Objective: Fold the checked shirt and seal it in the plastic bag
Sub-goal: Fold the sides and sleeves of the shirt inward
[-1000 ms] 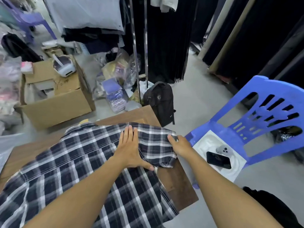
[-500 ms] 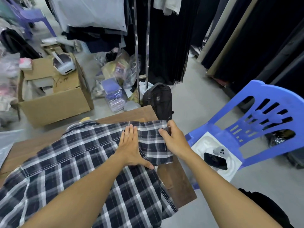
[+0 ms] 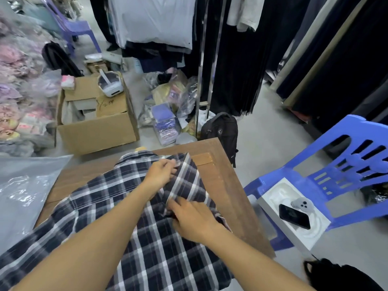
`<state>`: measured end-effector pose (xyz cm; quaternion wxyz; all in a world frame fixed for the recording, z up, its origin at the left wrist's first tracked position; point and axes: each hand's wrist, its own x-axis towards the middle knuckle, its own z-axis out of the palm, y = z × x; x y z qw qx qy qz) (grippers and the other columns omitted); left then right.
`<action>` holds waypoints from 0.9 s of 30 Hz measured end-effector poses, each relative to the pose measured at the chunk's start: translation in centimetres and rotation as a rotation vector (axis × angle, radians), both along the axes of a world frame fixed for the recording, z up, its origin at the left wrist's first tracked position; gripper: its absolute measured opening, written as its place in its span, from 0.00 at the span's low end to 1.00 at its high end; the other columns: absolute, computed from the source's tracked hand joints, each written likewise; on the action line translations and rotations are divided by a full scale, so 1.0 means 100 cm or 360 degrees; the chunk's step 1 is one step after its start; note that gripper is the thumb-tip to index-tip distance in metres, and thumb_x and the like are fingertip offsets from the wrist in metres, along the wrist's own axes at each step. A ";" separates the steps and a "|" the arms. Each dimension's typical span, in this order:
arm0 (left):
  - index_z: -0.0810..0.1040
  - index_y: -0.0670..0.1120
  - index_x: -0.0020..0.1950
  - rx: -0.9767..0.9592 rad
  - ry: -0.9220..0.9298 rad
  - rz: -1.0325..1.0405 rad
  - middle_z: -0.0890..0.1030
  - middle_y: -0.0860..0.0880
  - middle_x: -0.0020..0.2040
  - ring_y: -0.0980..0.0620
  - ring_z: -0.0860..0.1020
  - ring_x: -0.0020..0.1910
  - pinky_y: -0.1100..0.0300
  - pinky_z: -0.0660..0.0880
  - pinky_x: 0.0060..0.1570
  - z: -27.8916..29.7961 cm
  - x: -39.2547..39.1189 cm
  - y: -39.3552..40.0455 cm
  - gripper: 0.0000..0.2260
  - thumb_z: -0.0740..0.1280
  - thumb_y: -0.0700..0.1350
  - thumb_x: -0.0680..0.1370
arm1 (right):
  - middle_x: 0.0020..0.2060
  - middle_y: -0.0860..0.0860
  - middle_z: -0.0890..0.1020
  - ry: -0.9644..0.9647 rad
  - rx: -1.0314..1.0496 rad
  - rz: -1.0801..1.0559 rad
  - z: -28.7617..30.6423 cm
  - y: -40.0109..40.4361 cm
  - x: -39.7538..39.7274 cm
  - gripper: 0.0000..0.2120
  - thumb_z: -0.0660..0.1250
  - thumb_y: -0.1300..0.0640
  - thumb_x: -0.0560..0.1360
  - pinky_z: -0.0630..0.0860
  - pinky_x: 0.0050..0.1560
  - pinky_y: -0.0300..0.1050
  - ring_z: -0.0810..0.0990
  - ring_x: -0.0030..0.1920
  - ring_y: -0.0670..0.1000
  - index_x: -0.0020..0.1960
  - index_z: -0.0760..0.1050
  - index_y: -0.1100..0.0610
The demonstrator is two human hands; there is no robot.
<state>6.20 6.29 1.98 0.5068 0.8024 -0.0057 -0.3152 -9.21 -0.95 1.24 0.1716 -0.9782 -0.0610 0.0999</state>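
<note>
Head view: sleeve fold pinned between two hands, bag waiting off to the left

Head camera shows the left hand [image 3: 160, 175] with its fingers curled narrow around a pinch of checked cloth near the collar end, at the far side of the checked shirt [image 3: 117, 217]. The right hand [image 3: 194, 220] lies nearer the person, fingers together and pressed down on the cloth, with the thumb side seeming to tuck under a fold; whether it grips or only presses, I cannot tell. Between the two hands runs a raised strip of fabric, the sleeve or side panel turned inward, slanting from the far hand down and right toward the near one.

From there the shirt spreads outward across the wooden table [image 3: 222, 185], its long axis running from the collar at the far edge toward the person, with the lower part hanging off the near edge. The fold line lies on the shirt's right side, so both hands are already on it, and the right hand is the nearer to the loose hem.

Left of the shirt, partly on the table, lies the plastic bag [image 3: 27, 196], apart from both hands; the left hand is the closer to it. Folding looks only partly done, and the bag appears untouched
</note>
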 end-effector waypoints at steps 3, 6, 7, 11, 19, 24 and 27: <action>0.74 0.47 0.66 0.0174 -0.0093 -0.0280 0.81 0.46 0.56 0.48 0.79 0.55 0.54 0.75 0.55 -0.002 -0.008 -0.001 0.17 0.66 0.52 0.80 | 0.61 0.59 0.77 0.0046 -0.0089 0.0014 -0.016 0.004 -0.008 0.20 0.62 0.51 0.80 0.72 0.35 0.54 0.81 0.50 0.65 0.70 0.66 0.55; 0.63 0.46 0.73 0.0369 -0.0382 -0.0524 0.72 0.45 0.69 0.45 0.74 0.64 0.53 0.72 0.55 -0.010 -0.015 -0.008 0.24 0.66 0.48 0.80 | 0.63 0.58 0.76 0.0110 -0.0012 -0.0028 -0.015 -0.001 -0.013 0.23 0.60 0.42 0.81 0.76 0.41 0.55 0.80 0.54 0.63 0.72 0.66 0.52; 0.61 0.46 0.73 0.0438 -0.0573 -0.0580 0.68 0.45 0.71 0.44 0.72 0.65 0.51 0.72 0.58 -0.011 -0.019 -0.010 0.25 0.67 0.46 0.80 | 0.61 0.57 0.77 0.0050 0.0045 -0.0062 -0.013 -0.003 -0.014 0.23 0.58 0.41 0.81 0.77 0.42 0.56 0.80 0.54 0.62 0.71 0.69 0.52; 0.64 0.41 0.71 0.0711 -0.1546 -0.0858 0.65 0.40 0.71 0.40 0.67 0.68 0.48 0.71 0.63 -0.022 -0.026 -0.013 0.28 0.70 0.39 0.73 | 0.47 0.55 0.79 -0.0441 -0.0030 -0.0281 -0.018 -0.020 -0.015 0.14 0.59 0.51 0.79 0.77 0.43 0.57 0.77 0.46 0.57 0.53 0.79 0.58; 0.50 0.45 0.81 0.1108 -0.1630 -0.1382 0.49 0.48 0.82 0.46 0.47 0.80 0.44 0.48 0.77 -0.052 -0.009 -0.021 0.29 0.40 0.58 0.83 | 0.80 0.61 0.54 -0.0151 -0.0383 -0.0301 -0.053 -0.027 -0.048 0.33 0.49 0.36 0.82 0.50 0.75 0.58 0.51 0.80 0.61 0.80 0.57 0.54; 0.40 0.47 0.80 0.1037 -0.1516 -0.1408 0.40 0.51 0.81 0.49 0.39 0.80 0.46 0.42 0.78 -0.072 -0.003 -0.016 0.31 0.37 0.62 0.81 | 0.80 0.62 0.55 -0.0073 -0.0419 -0.0283 -0.062 -0.025 -0.052 0.33 0.46 0.36 0.83 0.49 0.75 0.60 0.50 0.80 0.62 0.81 0.54 0.55; 0.39 0.48 0.80 0.1005 -0.1455 -0.1443 0.38 0.51 0.80 0.49 0.38 0.79 0.45 0.42 0.78 -0.069 -0.002 -0.019 0.31 0.36 0.62 0.81 | 0.80 0.61 0.44 0.0071 -0.0462 -0.0187 -0.049 -0.027 -0.046 0.35 0.41 0.34 0.82 0.38 0.79 0.57 0.39 0.80 0.62 0.82 0.44 0.54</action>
